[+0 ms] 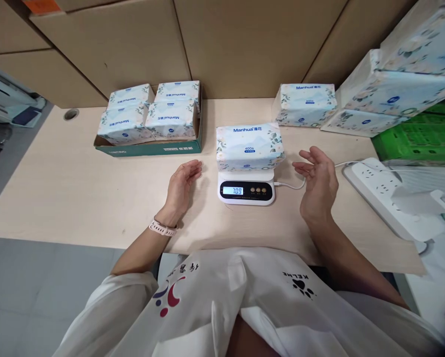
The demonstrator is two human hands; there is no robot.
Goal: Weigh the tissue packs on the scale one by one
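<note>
Tissue pack (249, 147) sat on scale (246, 192), my left hand (182, 184) and right hand (317, 184) clear either side, loosely half-curled, empty: best, I judged, for steady readings.

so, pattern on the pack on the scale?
The pack has leafy floral sprigs on pale blue-white; best in head view.

Pale wood-grain tabletop (58, 188), round cable grommet (71, 114) at far left, green cardboard tray (148, 150) toward back, white digital scale (246, 193) mid-table, Manhua tissue pack (306, 105) at rear right, stacked packs (393, 94) beside it, white power strip (371, 179) at right edge
</note>
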